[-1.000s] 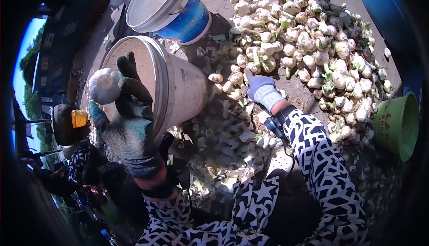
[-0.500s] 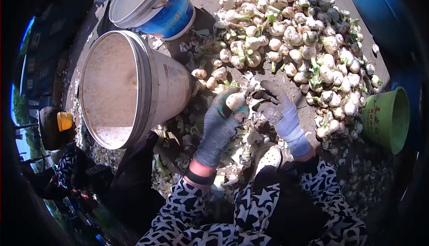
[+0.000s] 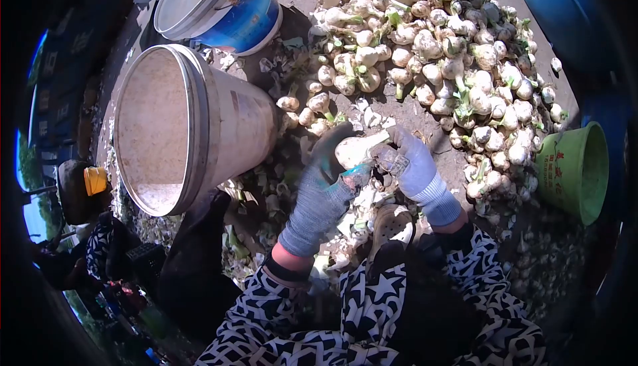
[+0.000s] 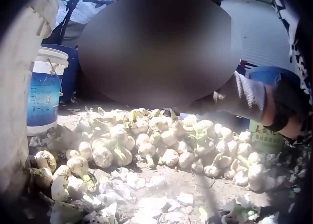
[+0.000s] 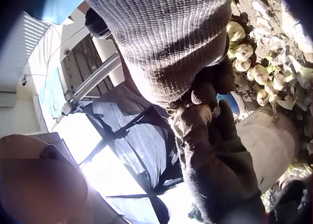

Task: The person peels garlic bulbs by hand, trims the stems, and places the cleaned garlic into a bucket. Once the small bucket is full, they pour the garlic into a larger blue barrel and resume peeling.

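Both hands wear grey knit gloves and meet at one garlic bulb low over the ground. My left hand grips the round, whitish bulb from the left, with green-stained fingers around it. From the right, my right hand pinches the stem end, which points up and right. The right wrist view shows the right glove's ribbed cuff close up, and the hands hide most of the bulb. In the left wrist view a blurred patch covers the hands, leaving the right cuff visible.
A large heap of garlic bulbs lies ahead and right. At left a whitish bucket lies tilted with its mouth toward me, a blue-and-white bucket behind it. A green bucket stands right. Peel scraps cover the ground.
The left hand, holding a clean bulb by the whitish bucket a second ago, has come to the middle and holds a stemmed bulb. The right hand has drawn back from the heap to its stem.
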Demonstrator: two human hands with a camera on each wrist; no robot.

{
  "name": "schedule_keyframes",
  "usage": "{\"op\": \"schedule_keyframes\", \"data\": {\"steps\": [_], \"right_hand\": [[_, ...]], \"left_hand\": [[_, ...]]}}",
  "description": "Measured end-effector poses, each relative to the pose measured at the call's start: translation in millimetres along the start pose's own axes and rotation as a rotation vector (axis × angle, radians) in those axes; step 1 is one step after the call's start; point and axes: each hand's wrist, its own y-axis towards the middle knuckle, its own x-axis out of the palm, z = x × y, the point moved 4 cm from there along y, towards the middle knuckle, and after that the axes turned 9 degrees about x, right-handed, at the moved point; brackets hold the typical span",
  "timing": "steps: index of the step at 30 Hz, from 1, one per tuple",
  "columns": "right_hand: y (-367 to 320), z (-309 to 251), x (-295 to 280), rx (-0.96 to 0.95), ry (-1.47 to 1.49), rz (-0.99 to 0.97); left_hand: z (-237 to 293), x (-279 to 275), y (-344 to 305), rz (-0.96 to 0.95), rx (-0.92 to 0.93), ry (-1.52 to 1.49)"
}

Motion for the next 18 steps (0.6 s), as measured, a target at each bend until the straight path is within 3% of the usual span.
{"op": "schedule_keyframes", "data": {"steps": [2,3,4,6,7,9,10,12,13,14,16,17,18], "right_hand": [[-5,-5,3,0.121,0.024,-0.129],[-8,-10,3,0.126,0.027,-0.129],[-12,-11,7,0.229,0.069,-0.249],[-21,-10,17,0.431,0.153,-0.490],[-21,-8,24,0.468,0.180,-0.505],[-13,2,25,0.410,0.255,-0.458],[-8,10,23,0.350,0.330,-0.406],[0,23,23,0.308,0.500,-0.356],[2,27,23,0.266,0.533,-0.368],[3,30,24,0.229,0.567,-0.380],[-3,34,30,0.253,0.543,-0.420],[-5,38,30,0.266,0.613,-0.465],[-1,52,25,0.297,0.717,-0.455]], "left_hand": [[3,-12,6,-0.167,-0.324,0.239],[-7,-14,1,-0.142,-0.158,0.341],[-17,-13,4,0.085,-0.351,0.078],[-6,-12,8,0.068,-0.866,-0.022],[-20,-19,3,0.073,-0.869,-0.024],[-39,-29,11,-0.129,-0.179,0.305],[-37,-29,15,0.013,-0.469,0.106],[-12,-15,17,0.171,-0.463,-0.311],[4,-11,12,0.060,-0.206,0.042],[12,-8,10,-0.063,-0.108,0.194],[4,-7,0,-0.011,-0.182,0.066],[3,-15,-2,0.026,-0.378,0.067],[4,-16,0,0.035,-0.395,-0.138]]}}
